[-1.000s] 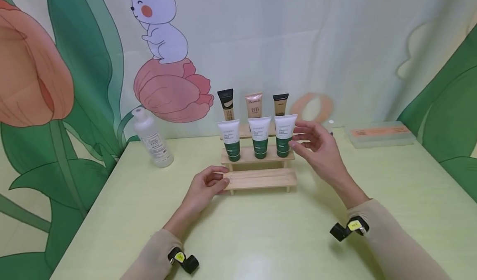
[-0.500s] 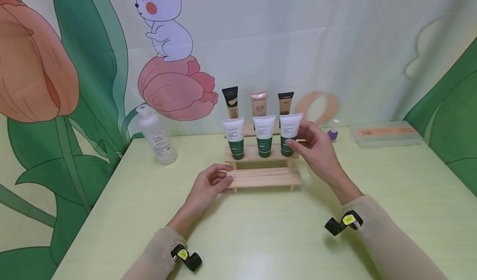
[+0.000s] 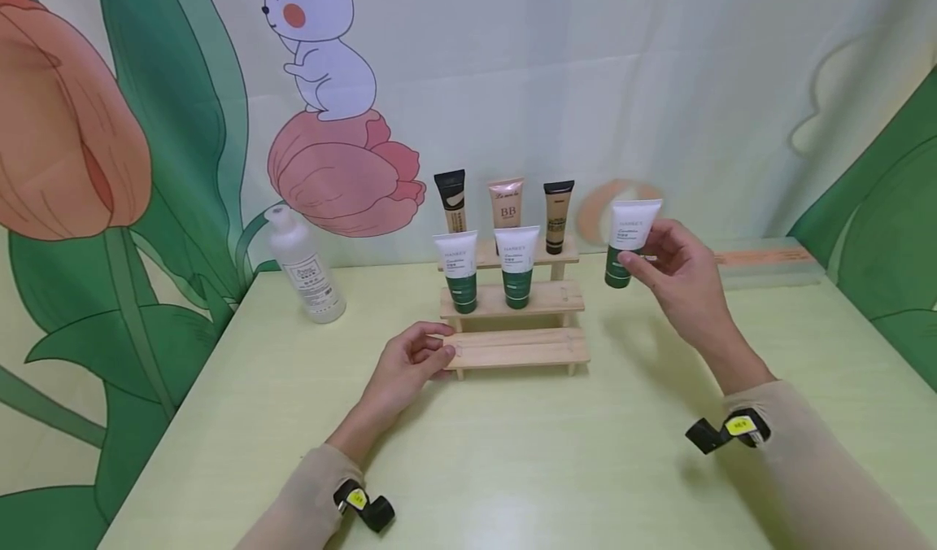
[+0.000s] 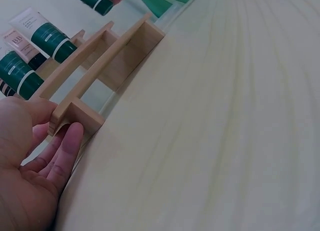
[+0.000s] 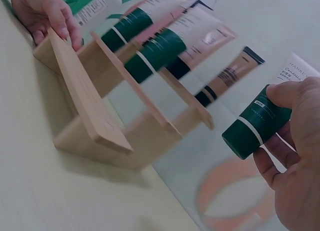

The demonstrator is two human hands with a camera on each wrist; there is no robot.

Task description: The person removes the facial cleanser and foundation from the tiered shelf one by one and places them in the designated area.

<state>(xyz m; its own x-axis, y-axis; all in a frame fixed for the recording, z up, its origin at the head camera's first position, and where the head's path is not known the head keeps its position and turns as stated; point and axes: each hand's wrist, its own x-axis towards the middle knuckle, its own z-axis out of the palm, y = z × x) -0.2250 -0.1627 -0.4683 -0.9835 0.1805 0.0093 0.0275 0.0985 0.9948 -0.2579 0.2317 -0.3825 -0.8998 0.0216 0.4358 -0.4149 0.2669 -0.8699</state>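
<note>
A: What does the right hand [image 3: 686,281] have, right of centre in the head view?

B: One white-and-green tube [image 3: 635,223], pinched partway along, thumb across the front and the other fingers bent behind. It is in the air, cap [image 5: 241,140] down, apart from the wooden rack [image 3: 512,314].

A: Why gripped there?

B: Probably because that hold leaves the cap free beneath, the end it would stand on. The printed front also faces us. A soft tube likely asks for only a light pinch.

A: And the left hand [image 3: 406,364], lower middle of the frame?

B: Its fingers are curled around the left end of the lowest tier [image 3: 516,351]. I take that as bracing: the rack looks light, and a knock could shift it on the desk [image 3: 512,460].

A: What about the two matching tubes [image 3: 518,261]?

B: They stand on their caps on the middle tier [image 3: 562,294], apart, at its left and centre. Three other tubes [image 3: 507,198] stand behind on the top tier [image 3: 572,250], presumably raised so their upper parts show over the front ones.
</note>
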